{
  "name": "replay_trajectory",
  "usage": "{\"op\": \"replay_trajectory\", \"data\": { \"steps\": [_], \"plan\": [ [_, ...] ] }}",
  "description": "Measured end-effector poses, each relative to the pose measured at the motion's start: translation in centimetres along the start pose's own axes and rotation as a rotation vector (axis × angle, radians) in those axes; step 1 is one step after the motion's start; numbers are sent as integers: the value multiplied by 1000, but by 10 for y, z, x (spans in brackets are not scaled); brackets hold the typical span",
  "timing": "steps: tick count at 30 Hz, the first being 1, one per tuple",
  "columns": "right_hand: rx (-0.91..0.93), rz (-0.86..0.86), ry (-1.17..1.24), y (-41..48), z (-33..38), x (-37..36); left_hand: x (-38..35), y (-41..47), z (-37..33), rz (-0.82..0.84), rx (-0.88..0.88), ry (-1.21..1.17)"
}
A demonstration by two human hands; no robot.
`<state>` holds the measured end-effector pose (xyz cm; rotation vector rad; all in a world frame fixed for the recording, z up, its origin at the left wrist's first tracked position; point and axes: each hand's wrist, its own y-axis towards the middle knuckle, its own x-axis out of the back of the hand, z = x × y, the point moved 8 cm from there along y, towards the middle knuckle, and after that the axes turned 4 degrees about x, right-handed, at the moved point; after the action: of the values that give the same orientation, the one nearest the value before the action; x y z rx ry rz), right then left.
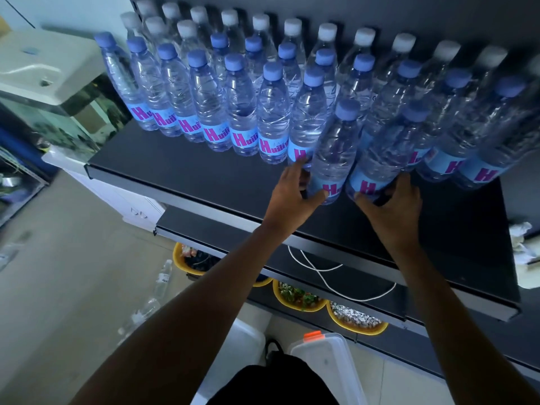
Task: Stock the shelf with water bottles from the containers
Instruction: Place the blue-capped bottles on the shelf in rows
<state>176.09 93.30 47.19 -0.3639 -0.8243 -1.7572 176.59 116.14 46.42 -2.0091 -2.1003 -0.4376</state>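
A dark shelf (pixel 204 182) carries rows of clear water bottles, blue-capped ones (pixel 242 112) in front and white-capped ones (pixel 292 30) behind. My left hand (pixel 292 194) grips the base of one blue-capped bottle (pixel 333 153) standing at the front of the row. Beside it, my right hand (pixel 391 200) grips the base of a second blue-capped bottle (pixel 382 153). Both bottles stand upright on the shelf, slightly ahead of the front row.
A clear plastic container (pixel 330 366) with an orange latch sits on the floor below me. Yellow bowls (pixel 298 299) and a white cable (pixel 327 282) lie on the lower shelf. Loose bottles (pixel 162 279) lie on the floor at left. Crumpled paper (pixel 523 244) sits at the shelf's right end.
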Motion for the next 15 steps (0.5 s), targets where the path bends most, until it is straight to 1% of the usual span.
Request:
{"op": "replay_trajectory", "data": {
  "steps": [2, 5, 10, 15],
  "plan": [
    [-20, -13, 40, 1, -6, 7, -5, 2, 3, -51, 48, -36],
    [-11, 6, 75, 0, -5, 10, -10, 3, 4, -147, 64, 118],
    [25, 40, 71, 0, -5, 1, -21, 11, -4, -170, 53, 277],
    [-24, 34, 84, 6, -5, -7, -24, 21, -3, -237, 75, 416]
  ]
}}
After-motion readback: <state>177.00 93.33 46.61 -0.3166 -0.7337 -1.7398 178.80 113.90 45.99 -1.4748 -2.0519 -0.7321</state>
